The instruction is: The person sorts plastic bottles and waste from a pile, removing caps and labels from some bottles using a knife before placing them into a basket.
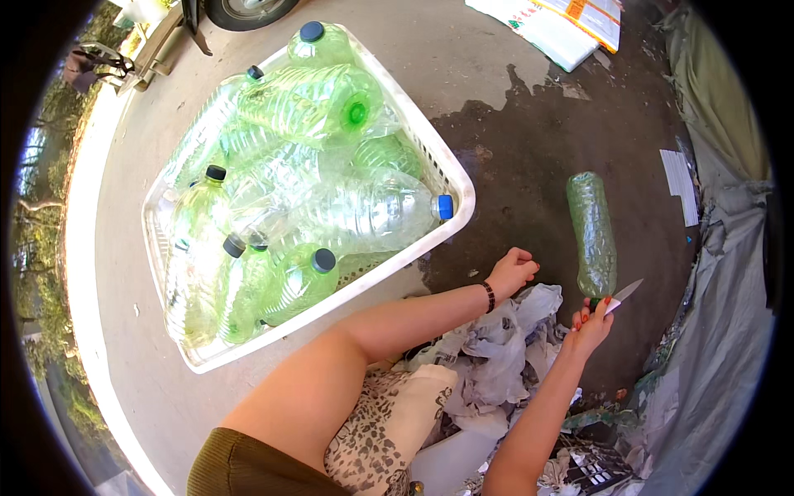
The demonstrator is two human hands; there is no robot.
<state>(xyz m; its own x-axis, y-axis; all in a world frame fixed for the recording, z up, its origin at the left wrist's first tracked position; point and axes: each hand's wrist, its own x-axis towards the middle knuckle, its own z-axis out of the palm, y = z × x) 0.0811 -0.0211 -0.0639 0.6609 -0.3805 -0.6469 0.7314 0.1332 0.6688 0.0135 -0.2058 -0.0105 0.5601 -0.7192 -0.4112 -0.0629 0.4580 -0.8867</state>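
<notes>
My right hand grips a kitchen knife by its pale handle, the blade pointing up and to the right. The same fingers hold a green plastic bottle by its neck, at the dark green cap. The bottle looks crumpled and stretches away from me over the dark floor. My left hand, with a dark bracelet at the wrist, hovers between the basket and the bottle. Its fingers are loosely curled. No object shows in it, but the palm is hidden.
At left, a white plastic basket holds several green and clear bottles. Crumpled plastic bags lie below my hands. Grey sheeting hangs along the right side. A flattened white package and a wheel are farther off.
</notes>
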